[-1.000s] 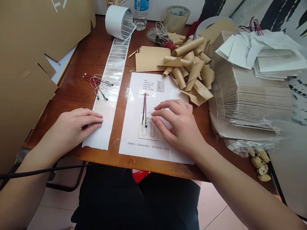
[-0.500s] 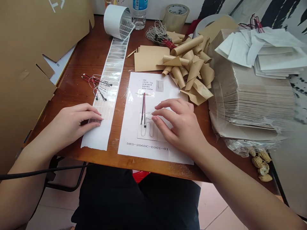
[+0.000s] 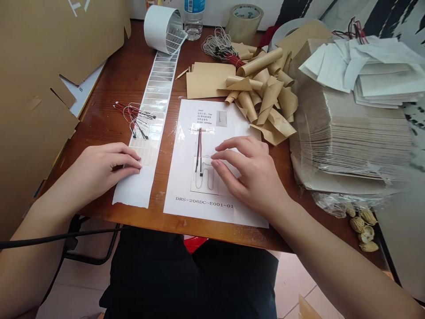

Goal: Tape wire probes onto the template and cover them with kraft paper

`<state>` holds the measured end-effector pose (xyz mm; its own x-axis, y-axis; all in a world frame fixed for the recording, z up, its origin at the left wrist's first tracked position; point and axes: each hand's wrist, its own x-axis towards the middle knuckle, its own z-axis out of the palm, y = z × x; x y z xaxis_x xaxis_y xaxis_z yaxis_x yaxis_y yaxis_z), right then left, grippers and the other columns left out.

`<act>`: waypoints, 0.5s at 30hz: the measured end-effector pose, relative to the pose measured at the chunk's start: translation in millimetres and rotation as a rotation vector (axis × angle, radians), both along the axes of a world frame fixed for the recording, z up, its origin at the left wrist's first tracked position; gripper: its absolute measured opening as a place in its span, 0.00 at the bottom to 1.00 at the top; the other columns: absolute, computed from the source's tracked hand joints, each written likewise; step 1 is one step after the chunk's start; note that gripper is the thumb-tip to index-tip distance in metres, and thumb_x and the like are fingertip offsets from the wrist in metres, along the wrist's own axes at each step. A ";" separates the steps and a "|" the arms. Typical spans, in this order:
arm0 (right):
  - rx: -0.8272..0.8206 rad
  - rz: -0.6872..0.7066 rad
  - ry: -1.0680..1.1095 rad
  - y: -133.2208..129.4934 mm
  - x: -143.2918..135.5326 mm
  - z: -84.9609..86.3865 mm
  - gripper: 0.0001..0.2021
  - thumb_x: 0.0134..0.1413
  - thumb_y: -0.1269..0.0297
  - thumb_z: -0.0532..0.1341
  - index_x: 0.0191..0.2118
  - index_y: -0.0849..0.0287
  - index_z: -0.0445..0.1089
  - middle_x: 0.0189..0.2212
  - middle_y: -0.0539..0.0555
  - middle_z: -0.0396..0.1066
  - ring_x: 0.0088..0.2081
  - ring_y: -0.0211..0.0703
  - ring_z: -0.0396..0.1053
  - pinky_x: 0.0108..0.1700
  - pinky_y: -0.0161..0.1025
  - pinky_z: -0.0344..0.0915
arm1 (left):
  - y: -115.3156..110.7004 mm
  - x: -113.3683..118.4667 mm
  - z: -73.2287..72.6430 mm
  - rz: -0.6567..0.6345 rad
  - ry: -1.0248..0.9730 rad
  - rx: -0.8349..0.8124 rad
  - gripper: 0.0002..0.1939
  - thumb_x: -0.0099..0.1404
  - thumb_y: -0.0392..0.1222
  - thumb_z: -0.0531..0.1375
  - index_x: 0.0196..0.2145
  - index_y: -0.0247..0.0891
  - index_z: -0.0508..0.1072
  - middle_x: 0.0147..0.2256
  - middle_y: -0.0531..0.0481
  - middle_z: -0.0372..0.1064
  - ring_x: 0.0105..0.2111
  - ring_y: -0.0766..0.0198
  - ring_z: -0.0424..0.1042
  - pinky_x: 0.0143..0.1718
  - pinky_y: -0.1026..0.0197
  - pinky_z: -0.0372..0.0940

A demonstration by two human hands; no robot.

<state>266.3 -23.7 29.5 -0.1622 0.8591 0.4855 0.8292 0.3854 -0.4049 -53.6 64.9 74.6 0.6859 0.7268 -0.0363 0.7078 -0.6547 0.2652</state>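
My left hand [image 3: 108,165] rests on the lower part of a label strip [image 3: 133,192], its thumb and fingertips drawn together at the strip. Whether a single label has come up between them is hidden. Just beyond lie several thin wires [image 3: 136,118] with black and red ends, loosely tangled. My right hand [image 3: 247,170] is open over a printed sheet [image 3: 186,186], fingers curved and apart, holding nothing. A black and a red wire [image 3: 200,150] lie along the sheet's drawing, left of my right fingertips, with clear tape across their top end.
The label roll [image 3: 159,30] and a water bottle [image 3: 193,20] stand behind. Brown paper pieces [image 3: 265,95], a wire bundle [image 3: 221,46] and a tape roll [image 3: 245,24] fill the back. A wrapped stack [image 3: 352,141] and peanut shells [image 3: 367,232] sit right; cardboard [image 3: 43,88] rises left.
My left thumb and fingertips have come slightly closer together at the strip. My right hand stays in nearly the same place. A brown piece now shows at the lower right, near the floor.
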 end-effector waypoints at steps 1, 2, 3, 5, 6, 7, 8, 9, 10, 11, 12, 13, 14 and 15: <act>0.001 0.001 -0.002 -0.1 0.1 0.2 0.09 0.69 0.63 0.59 0.37 0.55 0.75 0.42 0.57 0.78 0.47 0.54 0.73 0.49 0.53 0.62 | 0.4 0.1 -0.3 0.002 0.001 0.002 0.16 0.74 0.48 0.57 0.37 0.44 0.83 0.46 0.53 0.78 0.43 0.61 0.78 0.47 0.57 0.70; 0.000 0.002 -0.003 -0.1 0.2 0.4 0.09 0.69 0.63 0.59 0.37 0.55 0.75 0.42 0.57 0.78 0.47 0.54 0.73 0.49 0.53 0.62 | 0.9 0.2 -0.8 0.005 -0.002 0.003 0.16 0.74 0.49 0.57 0.37 0.45 0.83 0.46 0.53 0.78 0.43 0.60 0.78 0.46 0.57 0.70; -0.003 0.003 -0.004 -0.2 0.3 0.6 0.09 0.69 0.63 0.59 0.37 0.55 0.75 0.43 0.57 0.78 0.47 0.53 0.73 0.49 0.53 0.62 | 1.6 0.3 -1.5 0.008 -0.007 0.004 0.17 0.74 0.51 0.56 0.36 0.45 0.83 0.46 0.53 0.78 0.42 0.60 0.78 0.46 0.56 0.70; -0.009 0.003 -0.005 -0.2 0.4 0.8 0.09 0.69 0.63 0.59 0.37 0.55 0.75 0.43 0.57 0.78 0.47 0.53 0.73 0.49 0.53 0.62 | 3.0 0.8 -2.9 0.013 -0.025 0.004 0.18 0.73 0.53 0.55 0.34 0.47 0.83 0.44 0.53 0.78 0.41 0.59 0.78 0.45 0.56 0.70; -0.009 0.002 -0.005 -0.2 0.5 0.8 0.09 0.69 0.63 0.59 0.37 0.55 0.75 0.43 0.57 0.78 0.47 0.53 0.73 0.49 0.53 0.62 | 3.8 1.2 -3.4 0.016 -0.026 -0.002 0.18 0.73 0.53 0.55 0.33 0.47 0.82 0.44 0.53 0.78 0.41 0.58 0.78 0.44 0.55 0.70; -0.006 0.002 -0.006 -0.2 0.6 0.8 0.09 0.69 0.63 0.59 0.37 0.55 0.75 0.42 0.57 0.78 0.47 0.53 0.73 0.48 0.53 0.62 | 4.7 1.7 -3.6 0.017 -0.021 -0.011 0.18 0.73 0.53 0.55 0.33 0.47 0.82 0.44 0.53 0.78 0.41 0.58 0.78 0.44 0.55 0.70; -0.003 0.001 -0.006 -0.2 0.6 0.7 0.09 0.69 0.63 0.59 0.37 0.56 0.75 0.42 0.57 0.78 0.47 0.53 0.73 0.48 0.53 0.62 | 5.6 2.2 -3.5 0.017 -0.018 -0.016 0.19 0.73 0.53 0.55 0.32 0.47 0.81 0.44 0.53 0.78 0.41 0.58 0.78 0.44 0.56 0.70; 0.000 0.001 -0.006 -0.2 0.7 0.6 0.09 0.69 0.63 0.59 0.37 0.56 0.75 0.42 0.58 0.78 0.47 0.53 0.73 0.48 0.53 0.62 | 6.5 2.7 -3.3 0.019 -0.015 -0.021 0.19 0.73 0.53 0.55 0.31 0.48 0.81 0.43 0.53 0.78 0.41 0.58 0.78 0.44 0.56 0.70; 0.000 0.001 -0.005 -0.2 0.8 0.5 0.09 0.69 0.63 0.59 0.37 0.56 0.75 0.42 0.58 0.77 0.47 0.53 0.73 0.48 0.53 0.62 | 7.4 3.1 -2.8 0.021 -0.013 -0.026 0.19 0.72 0.54 0.55 0.31 0.48 0.80 0.43 0.53 0.78 0.40 0.58 0.78 0.43 0.56 0.70; -0.002 0.002 -0.004 -0.2 0.9 0.6 0.09 0.69 0.63 0.59 0.38 0.56 0.75 0.43 0.58 0.77 0.47 0.53 0.73 0.48 0.53 0.62 | 8.1 3.3 -2.3 0.025 -0.012 -0.031 0.19 0.72 0.54 0.55 0.31 0.48 0.80 0.43 0.54 0.78 0.40 0.58 0.78 0.43 0.56 0.70; -0.006 0.003 -0.002 -0.2 1.0 0.7 0.09 0.69 0.63 0.59 0.38 0.56 0.75 0.43 0.58 0.77 0.47 0.53 0.73 0.48 0.53 0.62 | 8.4 3.3 -1.8 0.033 -0.014 -0.032 0.18 0.72 0.55 0.55 0.32 0.48 0.80 0.43 0.54 0.78 0.40 0.58 0.78 0.43 0.57 0.70; -0.011 0.004 -0.002 -0.2 1.1 0.8 0.09 0.69 0.63 0.59 0.38 0.55 0.75 0.43 0.58 0.77 0.47 0.53 0.72 0.48 0.53 0.62 | 8.3 3.2 -1.4 0.041 -0.015 -0.033 0.17 0.71 0.55 0.56 0.33 0.48 0.80 0.42 0.53 0.78 0.41 0.57 0.78 0.43 0.57 0.70; -0.015 0.004 -0.002 -0.3 1.2 1.0 0.09 0.69 0.63 0.59 0.38 0.55 0.75 0.43 0.57 0.77 0.47 0.53 0.72 0.48 0.53 0.62 | 7.6 3.0 -1.0 0.051 -0.016 -0.031 0.15 0.71 0.55 0.57 0.36 0.49 0.80 0.42 0.53 0.79 0.42 0.57 0.78 0.43 0.57 0.70; -0.018 0.004 -0.003 -0.3 1.2 1.3 0.09 0.69 0.63 0.59 0.38 0.55 0.75 0.43 0.57 0.77 0.47 0.53 0.72 0.48 0.53 0.62 | 6.2 2.7 -0.9 0.061 -0.017 -0.025 0.14 0.71 0.55 0.57 0.38 0.49 0.80 0.43 0.53 0.79 0.43 0.56 0.78 0.43 0.57 0.71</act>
<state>267.5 -24.0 30.8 -0.1670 0.8670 0.4694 0.8290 0.3812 -0.4092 -50.9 71.0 73.7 0.6409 0.7664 -0.0440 0.7416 -0.6033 0.2934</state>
